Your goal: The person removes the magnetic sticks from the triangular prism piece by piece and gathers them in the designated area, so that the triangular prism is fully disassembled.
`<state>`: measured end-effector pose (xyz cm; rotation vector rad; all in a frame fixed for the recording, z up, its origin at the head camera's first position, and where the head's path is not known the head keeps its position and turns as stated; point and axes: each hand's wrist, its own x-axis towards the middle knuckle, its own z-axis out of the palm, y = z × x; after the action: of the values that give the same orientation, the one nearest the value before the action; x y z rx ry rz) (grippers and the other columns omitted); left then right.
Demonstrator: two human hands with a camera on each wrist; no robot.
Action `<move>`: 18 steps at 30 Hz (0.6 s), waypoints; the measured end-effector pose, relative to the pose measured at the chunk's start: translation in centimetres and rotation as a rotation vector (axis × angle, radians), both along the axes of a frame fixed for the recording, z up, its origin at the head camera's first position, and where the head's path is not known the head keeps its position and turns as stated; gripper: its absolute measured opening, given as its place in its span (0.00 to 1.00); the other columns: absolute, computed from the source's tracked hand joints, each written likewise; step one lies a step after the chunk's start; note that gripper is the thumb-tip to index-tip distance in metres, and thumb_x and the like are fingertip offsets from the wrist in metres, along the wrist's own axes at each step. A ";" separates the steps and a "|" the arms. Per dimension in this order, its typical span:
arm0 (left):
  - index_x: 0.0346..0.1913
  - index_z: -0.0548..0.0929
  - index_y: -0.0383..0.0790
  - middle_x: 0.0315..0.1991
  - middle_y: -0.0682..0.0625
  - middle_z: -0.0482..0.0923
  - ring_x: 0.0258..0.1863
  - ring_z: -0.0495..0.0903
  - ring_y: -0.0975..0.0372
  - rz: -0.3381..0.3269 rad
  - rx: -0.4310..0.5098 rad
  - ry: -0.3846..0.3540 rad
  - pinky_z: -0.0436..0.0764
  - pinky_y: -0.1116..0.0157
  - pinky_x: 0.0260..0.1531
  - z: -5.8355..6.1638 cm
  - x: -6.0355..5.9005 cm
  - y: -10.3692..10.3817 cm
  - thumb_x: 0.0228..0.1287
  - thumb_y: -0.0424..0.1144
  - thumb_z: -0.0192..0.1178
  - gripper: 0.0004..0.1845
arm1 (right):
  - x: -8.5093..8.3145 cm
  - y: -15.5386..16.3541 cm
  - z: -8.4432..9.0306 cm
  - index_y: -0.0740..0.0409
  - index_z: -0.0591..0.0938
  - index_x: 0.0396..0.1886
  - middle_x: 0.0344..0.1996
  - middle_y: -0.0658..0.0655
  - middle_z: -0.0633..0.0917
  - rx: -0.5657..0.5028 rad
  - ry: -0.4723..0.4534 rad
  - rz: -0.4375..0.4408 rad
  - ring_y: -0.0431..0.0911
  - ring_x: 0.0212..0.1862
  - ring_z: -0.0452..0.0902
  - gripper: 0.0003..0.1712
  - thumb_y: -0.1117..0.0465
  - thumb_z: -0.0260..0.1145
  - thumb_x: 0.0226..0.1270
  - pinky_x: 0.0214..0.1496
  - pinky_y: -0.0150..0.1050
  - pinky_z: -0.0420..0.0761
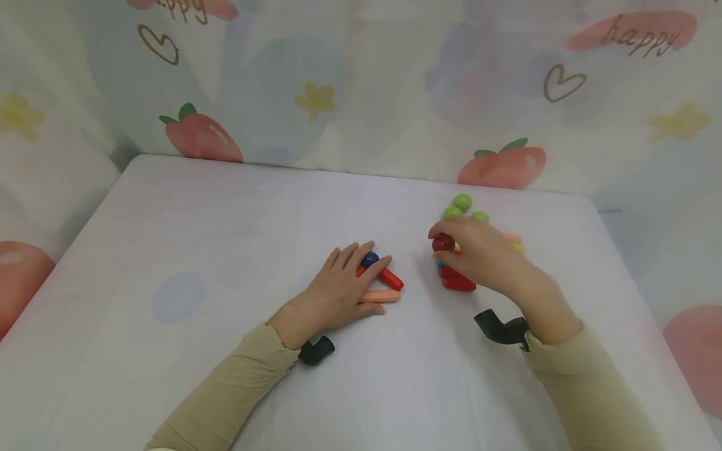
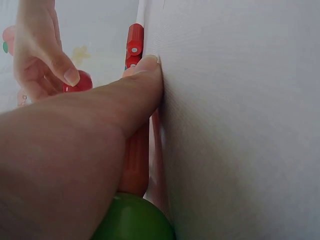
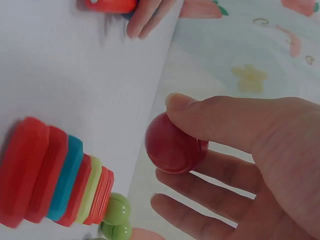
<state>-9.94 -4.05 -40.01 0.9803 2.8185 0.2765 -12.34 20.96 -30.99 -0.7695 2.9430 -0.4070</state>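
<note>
My left hand (image 1: 345,283) lies flat on the white table (image 1: 225,250), fingers straight. It presses on a small frame of an orange stick (image 1: 380,295), a red stick (image 1: 392,279) and a blue ball (image 1: 370,259). In the left wrist view the thumb (image 2: 135,95) rests beside the orange stick (image 2: 135,160), which ends at a green ball (image 2: 132,220). My right hand (image 1: 470,250) pinches a red ball (image 1: 443,242) between thumb and fingers, just above a pile of coloured sticks (image 1: 458,283). The right wrist view shows the red ball (image 3: 172,142) held off the table beside the stacked sticks (image 3: 55,175).
Three green balls (image 1: 462,207) lie just beyond my right hand, and two green balls (image 3: 116,215) show in the right wrist view. A curtain (image 1: 361,81) printed with strawberries and flowers hangs behind the table's far edge. White tabletop stretches to the left and front.
</note>
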 end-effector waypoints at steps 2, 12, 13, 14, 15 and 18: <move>0.79 0.52 0.57 0.79 0.43 0.47 0.76 0.53 0.45 0.000 0.005 -0.002 0.56 0.43 0.74 0.0 0.0 0.0 0.65 0.67 0.54 0.44 | -0.5 0.0 0.3 0.61 0.83 0.48 0.41 0.59 0.86 0.025 -0.009 -0.009 0.51 0.43 0.81 0.18 0.65 0.75 0.57 0.46 0.48 0.85; 0.79 0.52 0.57 0.79 0.44 0.47 0.76 0.53 0.45 0.000 -0.007 -0.004 0.56 0.43 0.74 0.0 -0.1 0.1 0.66 0.67 0.54 0.44 | -3.1 0.0 0.4 0.61 0.82 0.51 0.42 0.61 0.83 0.119 -0.028 -0.041 0.54 0.47 0.77 0.20 0.64 0.74 0.59 0.48 0.49 0.84; 0.79 0.52 0.57 0.79 0.43 0.47 0.76 0.53 0.45 -0.002 -0.008 -0.002 0.56 0.42 0.74 0.0 -0.1 0.1 0.66 0.67 0.54 0.44 | -3.4 0.0 0.4 0.61 0.82 0.51 0.42 0.61 0.83 0.126 -0.022 -0.040 0.54 0.46 0.77 0.20 0.64 0.74 0.59 0.48 0.49 0.84; 0.79 0.52 0.56 0.79 0.43 0.48 0.76 0.53 0.45 -0.004 -0.008 0.001 0.57 0.42 0.74 0.0 -0.1 0.1 0.66 0.67 0.54 0.44 | -3.7 0.1 0.3 0.62 0.82 0.51 0.42 0.61 0.83 0.133 -0.018 -0.044 0.54 0.46 0.77 0.20 0.64 0.74 0.58 0.48 0.49 0.84; 0.79 0.52 0.56 0.79 0.43 0.48 0.76 0.53 0.45 -0.005 -0.008 0.004 0.57 0.42 0.74 0.1 0.0 0.1 0.66 0.67 0.54 0.44 | -4.0 0.1 0.2 0.62 0.82 0.51 0.42 0.61 0.83 0.137 -0.017 -0.047 0.54 0.46 0.78 0.20 0.64 0.74 0.58 0.47 0.49 0.85; 0.79 0.53 0.56 0.79 0.43 0.48 0.76 0.53 0.45 -0.001 -0.005 0.003 0.57 0.42 0.74 0.1 0.0 0.1 0.65 0.67 0.55 0.44 | -5.1 0.1 -0.1 0.62 0.82 0.52 0.42 0.61 0.84 0.142 -0.025 -0.054 0.54 0.45 0.79 0.21 0.64 0.74 0.59 0.48 0.49 0.85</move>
<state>-9.95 -3.96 -39.87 0.9820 2.8203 0.2670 -17.46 21.09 -31.07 -0.6641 2.9355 -0.2068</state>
